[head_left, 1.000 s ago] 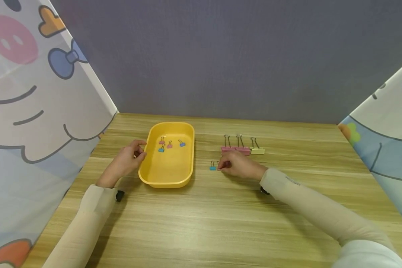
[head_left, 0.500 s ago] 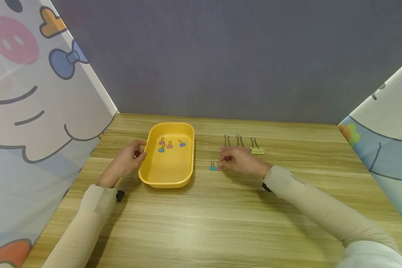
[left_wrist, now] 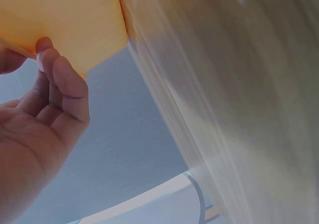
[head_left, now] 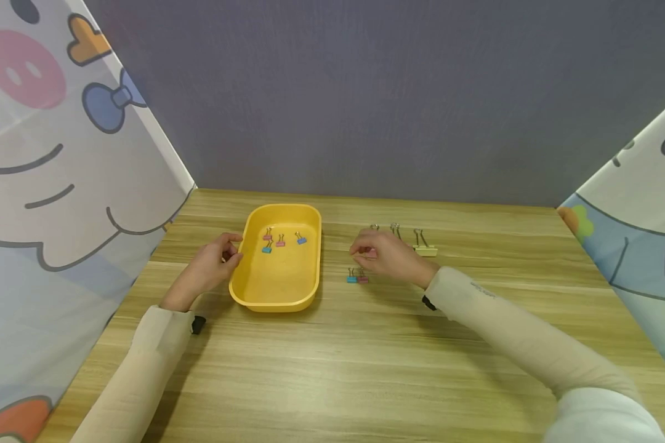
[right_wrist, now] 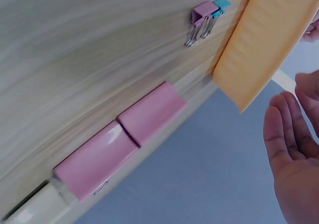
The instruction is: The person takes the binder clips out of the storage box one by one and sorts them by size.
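Note:
My left hand point(head_left: 213, 264) is at the left side of the yellow tray point(head_left: 277, 295), its loosely bent fingers touching the rim. Inside the tray lie several small binder clips, among them a blue one point(head_left: 302, 240) and a teal one point(head_left: 267, 250). Over the table right of the tray hovers my right hand point(head_left: 390, 255), holding nothing, its fingers bent loosely. Just below it, a small teal binder clip point(head_left: 351, 279) and a small pink binder clip point(head_left: 362, 279) stand side by side. In the right wrist view both small clips point(right_wrist: 205, 11) sit close together, apart from the fingers.
Behind my right hand are two large pink binder clips point(right_wrist: 97, 159) and a large yellow binder clip point(head_left: 425, 251), lined up in a row. A grey panel point(head_left: 366, 104) rises behind the wooden table point(head_left: 321, 381). Cartoon-printed cloth point(head_left: 77, 203) hangs at both sides.
My right hand has let go of the small pink binder clip beside the teal one and lifted slightly away, shifting toward the back left. The left hand and tray have stayed put.

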Motion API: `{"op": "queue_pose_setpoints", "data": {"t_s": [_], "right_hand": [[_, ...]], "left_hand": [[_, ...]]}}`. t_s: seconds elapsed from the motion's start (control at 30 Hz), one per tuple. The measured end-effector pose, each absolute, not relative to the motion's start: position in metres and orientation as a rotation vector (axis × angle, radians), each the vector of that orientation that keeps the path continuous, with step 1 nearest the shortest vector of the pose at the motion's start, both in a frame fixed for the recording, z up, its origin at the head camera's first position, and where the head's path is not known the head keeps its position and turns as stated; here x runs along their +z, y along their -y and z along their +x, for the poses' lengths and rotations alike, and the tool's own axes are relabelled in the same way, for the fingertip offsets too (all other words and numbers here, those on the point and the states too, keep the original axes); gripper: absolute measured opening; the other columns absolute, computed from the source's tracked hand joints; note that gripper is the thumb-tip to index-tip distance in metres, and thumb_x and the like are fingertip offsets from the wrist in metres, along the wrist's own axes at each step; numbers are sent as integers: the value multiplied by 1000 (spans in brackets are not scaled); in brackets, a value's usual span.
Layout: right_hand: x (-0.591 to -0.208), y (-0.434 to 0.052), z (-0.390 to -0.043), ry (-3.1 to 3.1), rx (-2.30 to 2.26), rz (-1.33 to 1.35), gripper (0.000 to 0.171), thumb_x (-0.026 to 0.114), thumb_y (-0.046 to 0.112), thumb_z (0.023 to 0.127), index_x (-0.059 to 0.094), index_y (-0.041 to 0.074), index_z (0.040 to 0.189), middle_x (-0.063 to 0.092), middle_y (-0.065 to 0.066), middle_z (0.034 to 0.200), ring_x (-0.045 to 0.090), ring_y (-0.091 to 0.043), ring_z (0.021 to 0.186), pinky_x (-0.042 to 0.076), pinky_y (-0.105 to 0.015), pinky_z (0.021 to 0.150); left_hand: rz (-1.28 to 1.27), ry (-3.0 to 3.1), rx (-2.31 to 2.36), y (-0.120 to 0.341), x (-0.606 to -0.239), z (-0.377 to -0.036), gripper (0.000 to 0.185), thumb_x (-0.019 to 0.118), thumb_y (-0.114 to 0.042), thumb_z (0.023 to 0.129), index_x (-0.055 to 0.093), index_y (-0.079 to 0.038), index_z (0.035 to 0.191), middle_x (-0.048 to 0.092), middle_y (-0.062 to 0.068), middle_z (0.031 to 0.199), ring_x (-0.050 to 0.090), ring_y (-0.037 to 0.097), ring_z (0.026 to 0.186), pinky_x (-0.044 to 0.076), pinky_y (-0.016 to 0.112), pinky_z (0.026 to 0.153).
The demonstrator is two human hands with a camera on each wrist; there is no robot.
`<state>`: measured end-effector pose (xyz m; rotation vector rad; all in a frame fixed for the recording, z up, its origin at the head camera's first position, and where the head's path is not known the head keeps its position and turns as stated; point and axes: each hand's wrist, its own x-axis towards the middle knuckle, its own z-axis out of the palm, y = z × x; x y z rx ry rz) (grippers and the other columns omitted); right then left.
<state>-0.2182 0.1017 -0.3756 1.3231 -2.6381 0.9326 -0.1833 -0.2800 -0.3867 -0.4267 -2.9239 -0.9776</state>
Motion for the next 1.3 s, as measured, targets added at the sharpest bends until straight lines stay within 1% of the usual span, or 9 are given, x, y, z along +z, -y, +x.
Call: {"op": "queue_pose_setpoints", "data": {"t_s": [0.1, 0.3, 0.43, 0.53, 0.67, 0.8, 0.97, 1.13, 1.3], "right_hand": [[-374, -95, -218, 2612, 937, 1314, 13, 69, 7, 86, 70, 13, 97, 61, 4, 91, 58, -8, 83, 51, -31, 72], [-371, -82, -219, 2615, 898, 1318, 12, 68, 12, 88, 69, 16, 99, 60, 7, 92, 57, -7, 85, 49, -27, 75], [-368, -72, -221, 2625, 901, 1329, 11, 68, 13, 88, 69, 15, 98, 59, 8, 92, 56, -6, 84, 50, -28, 75], [-367, -66, -223, 2635, 911, 1333, 11, 68, 13, 88, 69, 13, 98, 59, 5, 92, 56, -8, 84, 50, -30, 76], [-365, -57, -225, 2618, 955, 1348, 12, 68, 11, 87, 69, 8, 99, 62, -2, 95, 59, -16, 86, 50, -31, 76], [-365, -47, -229, 2608, 973, 1352, 13, 68, 10, 87, 69, 9, 99, 62, -2, 96, 60, -19, 87, 49, -30, 77], [-363, -30, -235, 2615, 978, 1385, 13, 68, 10, 87, 67, 10, 100, 63, -4, 98, 59, -18, 88, 49, -33, 79], [-363, -13, -242, 2636, 1004, 1381, 15, 69, 9, 86, 67, 11, 100, 63, 0, 98, 59, -17, 88, 47, -27, 78], [-366, 0, -248, 2669, 1010, 1393, 13, 67, 10, 87, 67, 12, 100, 63, -3, 99, 59, -19, 90, 46, -27, 79]], "left_hand": [[-429, 2918, -973, 280, -387, -183, 37, 55, -6, 94, 46, 7, 127, 56, 10, 86, 52, 22, 72, 46, 32, 63], [-438, 2914, -980, 280, -387, -183, 37, 55, -5, 94, 46, 8, 128, 56, 9, 86, 53, 22, 74, 46, 32, 63], [-438, 2916, -984, 280, -387, -183, 37, 55, -6, 95, 46, 7, 128, 56, 9, 86, 53, 21, 74, 46, 32, 63], [-438, 2911, -982, 280, -387, -182, 37, 55, -6, 95, 46, 7, 128, 56, 9, 86, 54, 21, 73, 46, 32, 62], [-434, 2905, -979, 280, -387, -182, 37, 56, -6, 94, 46, 7, 127, 56, 9, 86, 53, 21, 73, 46, 31, 62], [-432, 2905, -978, 280, -387, -182, 37, 56, -5, 94, 46, 7, 127, 56, 9, 86, 53, 21, 73, 46, 33, 63], [-432, 2909, -971, 280, -386, -182, 37, 56, -6, 94, 46, 8, 127, 57, 9, 86, 54, 21, 74, 46, 34, 64], [-433, 2907, -965, 280, -387, -183, 37, 56, -5, 94, 46, 8, 127, 57, 9, 85, 54, 21, 73, 47, 35, 65], [-440, 2896, -968, 279, -388, -184, 36, 56, -4, 93, 47, 8, 127, 57, 8, 84, 54, 21, 73, 47, 36, 65]]}}
